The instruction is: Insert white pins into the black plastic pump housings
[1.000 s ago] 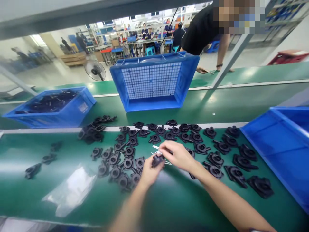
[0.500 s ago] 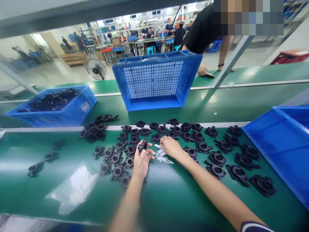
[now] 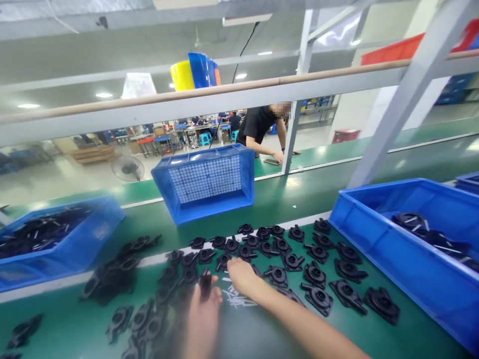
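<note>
My left hand [image 3: 207,301] is closed on a black plastic housing [image 3: 205,285], held up above the green work surface; motion blurs it. Just right of it, my right hand [image 3: 241,275] points down with its fingers curled together; its fingertips are mostly hidden, so what they hold, if anything, cannot be made out. Below that hand lies a loose pile of thin white strips [image 3: 236,300]. Black housings of the same kind, each with a round centre and a side spout, lie spread around both hands, such as one housing [image 3: 277,275] to the right.
Blue bins holding black parts stand at left [image 3: 108,219] and right [image 3: 359,219]. A blue crate [image 3: 213,212] is tipped on its side at the back. Metal posts [image 3: 407,94] rise behind the belt [image 3: 318,194]. Across it, a person [image 3: 258,127] leans over a phone [image 3: 271,161].
The camera view has tilted up and turned right, so more of the right bin shows. My left hand keeps the housing; my right hand stays at the strips, its fingers now more hidden.
</note>
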Tool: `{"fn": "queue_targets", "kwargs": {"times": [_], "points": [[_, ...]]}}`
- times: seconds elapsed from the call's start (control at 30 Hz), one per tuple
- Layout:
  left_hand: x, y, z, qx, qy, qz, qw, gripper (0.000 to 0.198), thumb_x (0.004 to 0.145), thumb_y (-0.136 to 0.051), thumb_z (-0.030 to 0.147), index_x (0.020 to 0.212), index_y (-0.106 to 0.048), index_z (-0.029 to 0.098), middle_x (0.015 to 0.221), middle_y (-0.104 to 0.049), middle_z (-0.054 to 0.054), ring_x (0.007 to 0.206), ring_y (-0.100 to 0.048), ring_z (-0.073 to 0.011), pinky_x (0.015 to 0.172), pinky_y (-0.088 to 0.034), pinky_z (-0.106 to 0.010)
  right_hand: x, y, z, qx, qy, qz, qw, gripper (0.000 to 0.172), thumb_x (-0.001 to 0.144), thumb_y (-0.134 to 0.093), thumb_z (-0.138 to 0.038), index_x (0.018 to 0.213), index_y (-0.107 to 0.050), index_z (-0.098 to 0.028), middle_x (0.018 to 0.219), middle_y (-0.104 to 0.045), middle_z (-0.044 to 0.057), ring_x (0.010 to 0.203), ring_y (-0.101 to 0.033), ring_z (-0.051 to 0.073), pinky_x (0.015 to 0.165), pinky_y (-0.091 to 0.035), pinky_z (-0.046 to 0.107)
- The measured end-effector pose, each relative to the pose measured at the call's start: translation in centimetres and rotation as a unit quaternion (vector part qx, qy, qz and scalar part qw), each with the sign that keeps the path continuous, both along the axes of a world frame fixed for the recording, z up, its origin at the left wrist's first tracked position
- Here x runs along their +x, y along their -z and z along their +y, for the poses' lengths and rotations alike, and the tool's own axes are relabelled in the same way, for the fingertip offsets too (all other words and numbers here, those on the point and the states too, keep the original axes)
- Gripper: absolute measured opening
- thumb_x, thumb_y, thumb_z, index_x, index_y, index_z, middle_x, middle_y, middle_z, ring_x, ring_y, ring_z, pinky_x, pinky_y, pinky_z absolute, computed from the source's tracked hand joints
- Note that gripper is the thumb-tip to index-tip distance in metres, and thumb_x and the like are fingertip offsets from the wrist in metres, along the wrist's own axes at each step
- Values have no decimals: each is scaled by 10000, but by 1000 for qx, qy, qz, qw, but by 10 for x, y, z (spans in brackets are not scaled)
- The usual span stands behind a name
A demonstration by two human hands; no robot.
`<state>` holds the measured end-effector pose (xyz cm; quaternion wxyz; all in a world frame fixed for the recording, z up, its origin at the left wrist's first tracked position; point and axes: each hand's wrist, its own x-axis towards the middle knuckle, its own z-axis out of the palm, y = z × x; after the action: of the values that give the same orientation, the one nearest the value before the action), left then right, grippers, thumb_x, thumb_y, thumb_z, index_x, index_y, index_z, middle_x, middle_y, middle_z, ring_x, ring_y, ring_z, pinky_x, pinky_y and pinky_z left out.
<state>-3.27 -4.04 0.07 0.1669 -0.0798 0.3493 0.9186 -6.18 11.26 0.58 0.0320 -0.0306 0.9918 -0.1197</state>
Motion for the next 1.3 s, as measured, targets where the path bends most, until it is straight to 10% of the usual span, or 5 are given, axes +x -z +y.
{"fn": "queue_targets", "kwargs": {"times": [0.2,0.47,1.3], "points": [[-7,14,-1,-59,7,31,998,286,687,-658,360,967,-704,323,1065,-674,-29,800,-643,-205,619,-551,-280,45,-9,20,-184,19,107,977,280,904,-362,-158,1094,-559,-214,1005,-655,48,956,-613,181,833,-462,259],[5,9,11,-8,73,3,997,285,708,-676,308,990,-695,273,1098,-659,-53,858,-635,-212,719,-552,-312,89,25,22,-560,67,115,818,83,838,-524,-287,782,-521,-226,746,-558,-19,703,-560,159,640,-454,254],[39,0,45,-5,154,-141,978,403,872,-505,473,989,-637,110,948,-621,-93,792,-591,-143,719,-530,-276,105,16,28,-454,-6,242,857,118,868,-556,-175,938,-636,-226,910,-604,58,911,-567,199,795,-470,366]]}}
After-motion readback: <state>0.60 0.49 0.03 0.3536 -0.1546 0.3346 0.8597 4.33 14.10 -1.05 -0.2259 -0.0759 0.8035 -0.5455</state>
